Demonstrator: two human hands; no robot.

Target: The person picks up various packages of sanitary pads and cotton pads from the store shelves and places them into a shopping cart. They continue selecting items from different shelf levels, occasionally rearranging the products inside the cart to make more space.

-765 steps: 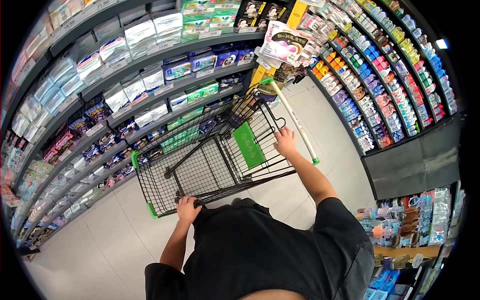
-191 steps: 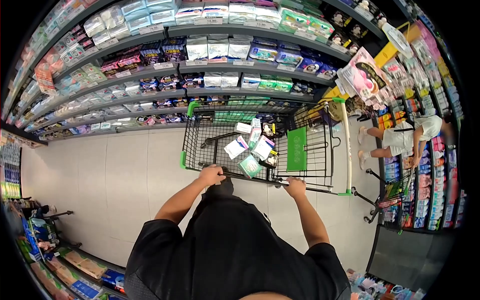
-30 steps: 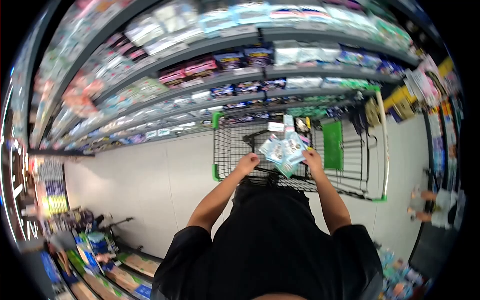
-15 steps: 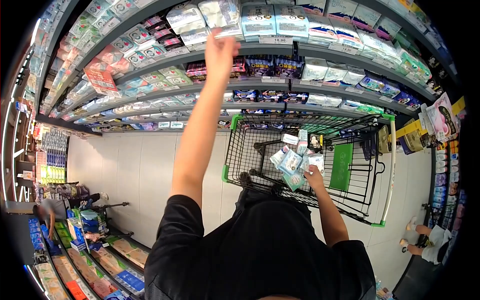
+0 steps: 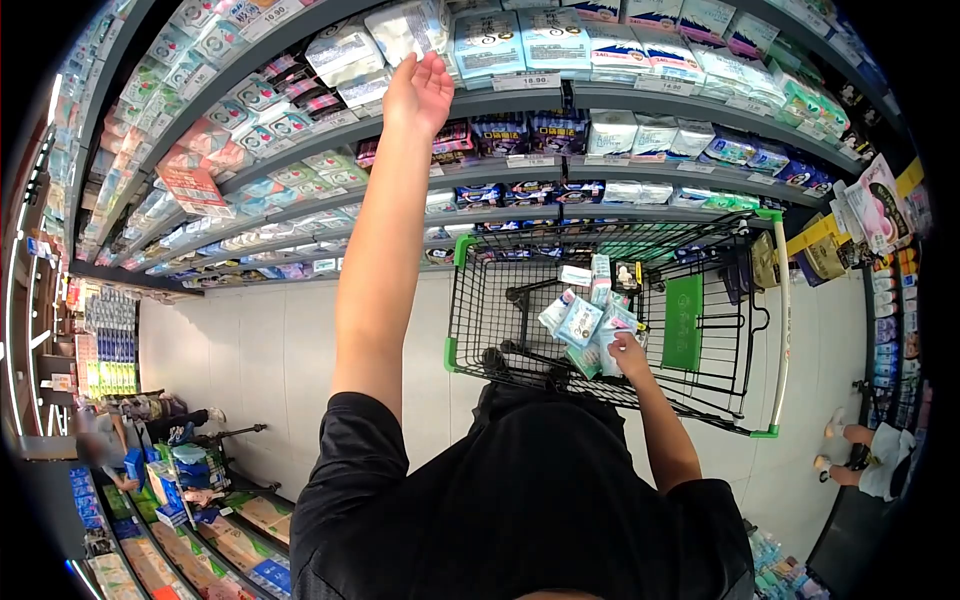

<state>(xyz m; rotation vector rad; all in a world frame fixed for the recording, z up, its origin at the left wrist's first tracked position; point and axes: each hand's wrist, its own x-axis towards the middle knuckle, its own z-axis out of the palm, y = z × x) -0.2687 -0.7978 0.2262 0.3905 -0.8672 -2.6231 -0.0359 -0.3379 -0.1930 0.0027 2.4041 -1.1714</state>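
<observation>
My left hand (image 5: 418, 92) is raised to the upper shelf, palm up with the fingers apart and nothing in it. Right in front of its fingertips sit white soft packs (image 5: 408, 30), with light blue packs (image 5: 488, 45) to their right. Lower down, my right hand (image 5: 628, 354) is inside the shopping cart (image 5: 460, 300), over a small heap of packs. Its fingers are loosely bent and look free of any pack. The heap includes a light blue pack (image 5: 579, 322), a pale teal-and-pink pack (image 5: 620, 317) and a small white box (image 5: 575, 275).
Shelves (image 5: 520, 160) of packaged goods curve across the front. Hanging packs (image 5: 880, 205) stick out beyond the cart handle (image 5: 782, 320). At lower left, a person (image 5: 105, 440) is beside another loaded cart (image 5: 185, 470). Another person's legs (image 5: 850, 450) show at right on the pale floor (image 5: 280, 350).
My left hand has turned palm up and shifted slightly left and down. The white pack that was at my right hand's fingers no longer shows there. The view has shifted a little.
</observation>
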